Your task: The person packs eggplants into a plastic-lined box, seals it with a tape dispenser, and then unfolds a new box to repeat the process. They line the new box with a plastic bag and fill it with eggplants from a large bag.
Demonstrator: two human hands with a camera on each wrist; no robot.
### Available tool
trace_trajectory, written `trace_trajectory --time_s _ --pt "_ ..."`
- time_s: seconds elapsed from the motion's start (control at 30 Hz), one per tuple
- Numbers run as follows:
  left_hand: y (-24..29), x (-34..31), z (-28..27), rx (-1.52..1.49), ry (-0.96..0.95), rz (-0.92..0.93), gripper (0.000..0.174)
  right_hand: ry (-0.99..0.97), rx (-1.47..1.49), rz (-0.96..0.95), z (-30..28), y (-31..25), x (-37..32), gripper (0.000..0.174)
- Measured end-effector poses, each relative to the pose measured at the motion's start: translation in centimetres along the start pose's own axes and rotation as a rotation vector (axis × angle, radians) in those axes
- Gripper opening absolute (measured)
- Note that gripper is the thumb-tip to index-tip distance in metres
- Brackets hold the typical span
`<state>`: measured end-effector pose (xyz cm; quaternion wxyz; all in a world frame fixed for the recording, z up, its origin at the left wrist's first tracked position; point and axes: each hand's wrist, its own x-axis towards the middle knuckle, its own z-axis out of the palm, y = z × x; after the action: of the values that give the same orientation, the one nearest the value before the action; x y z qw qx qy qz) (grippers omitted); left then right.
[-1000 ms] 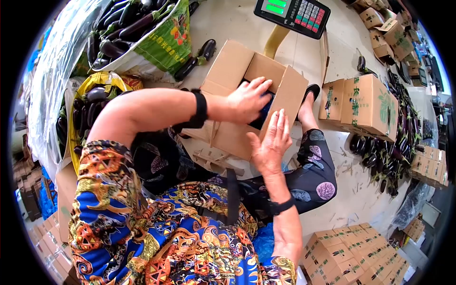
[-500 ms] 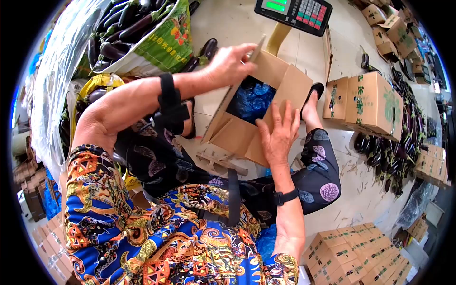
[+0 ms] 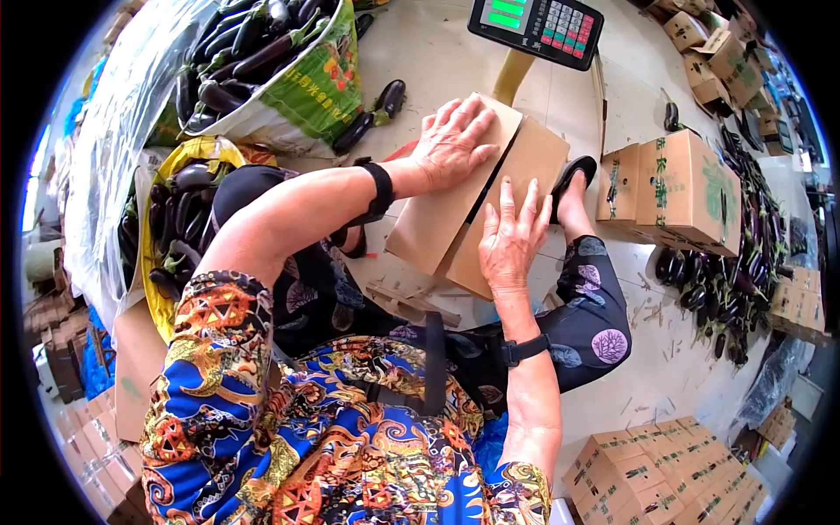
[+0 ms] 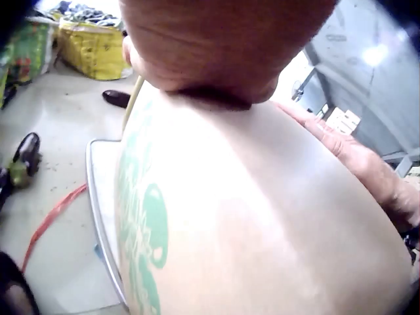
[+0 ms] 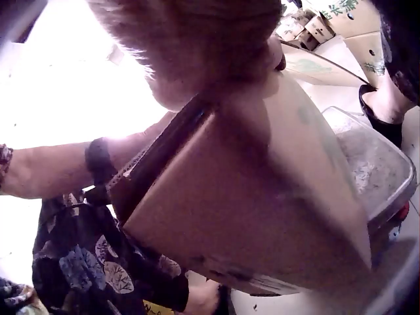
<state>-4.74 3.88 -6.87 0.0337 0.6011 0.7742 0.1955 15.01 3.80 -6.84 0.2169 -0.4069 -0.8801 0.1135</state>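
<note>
A cardboard carton (image 3: 429,236) stands between the person's legs, its two long top flaps folded down with a dark narrow gap between them. The left hand (image 3: 451,144) lies flat with spread fingers on the far end of the left flap. On the right flap (image 3: 544,144), the right hand (image 3: 510,245) presses with straight fingers. Green print (image 4: 156,223) marks the carton's side in the left wrist view. Beneath it, the metal-edged platform of a scale (image 5: 387,170) shows in the right wrist view. The carton's contents are hidden by the flaps.
The scale's display (image 3: 535,26) stands just beyond the carton. Eggplants fill a green-and-white sack (image 3: 328,96) and a yellow bag (image 3: 157,302) at left; loose eggplants (image 3: 372,118) lie nearby. Closed cartons (image 3: 678,192), an eggplant heap (image 3: 717,297) and stacked cartons (image 3: 647,472) are at right.
The left hand was over the blue plastic inside the carton, then at the raised left flap. That flap is now down, covering the plastic, under the flat left hand. The right hand stayed at the right flap.
</note>
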Motion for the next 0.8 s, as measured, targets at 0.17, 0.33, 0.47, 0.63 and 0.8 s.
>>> trace_trajectory --time_s 0.17,0.33,0.47,0.63,0.8 --pt "0.7 0.3 0.4 -0.173 -0.059 -0.068 0.069 -0.017 -0.045 -0.005 0.1 0.3 -0.1 0.051" --pt "1.8 0.4 0.3 0.005 -0.021 -0.002 0.073 -0.026 -0.116 -0.039 0.9 0.7 -0.1 0.052" --pt "0.9 1.2 1.5 0.055 0.064 0.138 0.074 -0.162 -0.158 -0.076 0.5 1.3 0.9 0.054" --pt "1.0 1.6 2.2 0.07 0.037 0.137 0.077 -0.441 0.04 0.002 -3.3 3.6 5.0 0.078" --pt "1.8 2.3 1.7 0.133 -0.104 0.119 0.077 -0.556 -0.021 0.113 -4.6 4.1 9.8 0.119"
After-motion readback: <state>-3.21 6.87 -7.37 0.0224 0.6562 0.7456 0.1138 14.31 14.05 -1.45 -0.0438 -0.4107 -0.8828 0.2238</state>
